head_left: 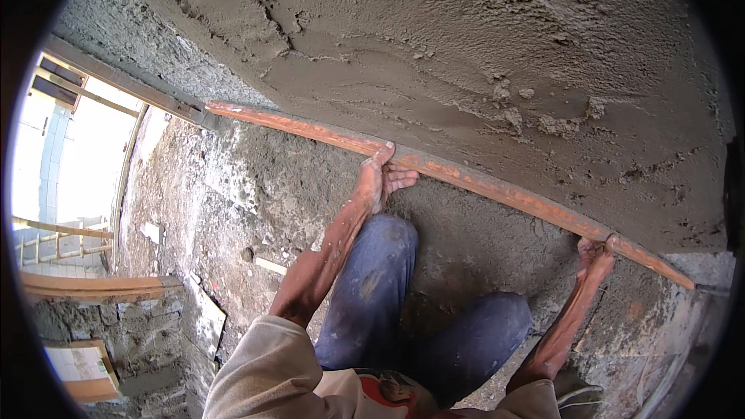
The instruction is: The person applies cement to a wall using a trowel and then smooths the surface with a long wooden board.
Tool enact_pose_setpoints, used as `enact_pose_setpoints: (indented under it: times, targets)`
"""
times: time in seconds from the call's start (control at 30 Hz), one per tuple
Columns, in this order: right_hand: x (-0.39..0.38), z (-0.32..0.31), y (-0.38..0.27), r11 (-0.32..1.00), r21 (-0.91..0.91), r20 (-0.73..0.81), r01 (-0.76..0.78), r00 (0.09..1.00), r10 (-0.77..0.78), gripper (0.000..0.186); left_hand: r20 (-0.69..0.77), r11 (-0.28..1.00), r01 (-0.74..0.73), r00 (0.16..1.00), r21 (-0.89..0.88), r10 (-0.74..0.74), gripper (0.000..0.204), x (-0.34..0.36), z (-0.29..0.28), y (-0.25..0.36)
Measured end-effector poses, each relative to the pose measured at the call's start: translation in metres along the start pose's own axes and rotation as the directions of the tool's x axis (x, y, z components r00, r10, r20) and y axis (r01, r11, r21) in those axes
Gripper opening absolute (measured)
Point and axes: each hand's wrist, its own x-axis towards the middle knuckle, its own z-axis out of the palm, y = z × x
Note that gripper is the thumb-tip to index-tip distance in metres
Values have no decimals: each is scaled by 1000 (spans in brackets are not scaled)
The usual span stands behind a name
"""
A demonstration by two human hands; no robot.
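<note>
A long reddish wooden straightedge (481, 185) slants across the view from upper left to lower right, its long edge along wet grey mortar (466, 54). Near its middle, my left hand (380, 174) holds it, thumb on the near face and the other fingers stretched out beneath. Farther right, my right hand (594, 254) grips the same straightedge with bent fingers. Grey paste lies along its upper edge. The mortar is partly smooth, with rough ridges and lumps toward the right.
My bent knees (380, 256) are close below the straightedge. The ground (272, 178) is spattered with mortar and debris. At the left are a wooden frame edge (128, 81), a bright opening with bars (66, 244), and a wooden ledge (101, 285) above rough blockwork (151, 334).
</note>
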Motion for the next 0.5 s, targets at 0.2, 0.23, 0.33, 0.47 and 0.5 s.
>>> enact_pose_setpoints:
  times: [0.2, 0.23, 0.33, 0.47, 0.5]
  targets:
    - [16, -18, 0, 997, -61, -127, 50, 990, -57, 47, 68, 998, 24, 997, 53, -27, 62, 10, 5, -7]
    - [-2, 7, 0, 992, -107, -115, 67, 990, -79, 47, 44, 997, 6, 999, 72, -9, 62, 10, -5, -5]
    - [-63, 68, -11, 990, -84, 37, 117, 993, -114, 37, -28, 987, -143, 989, 76, 145, 61, 5, -34, 48]
    - [-122, 144, -14, 995, -33, 154, 91, 984, -85, 33, -127, 960, -252, 955, 121, 267, 69, 3, -85, 119]
    - [-123, 151, -14, 997, -6, 226, 75, 971, -72, 34, -125, 960, -253, 955, 119, 267, 69, 5, -86, 120]
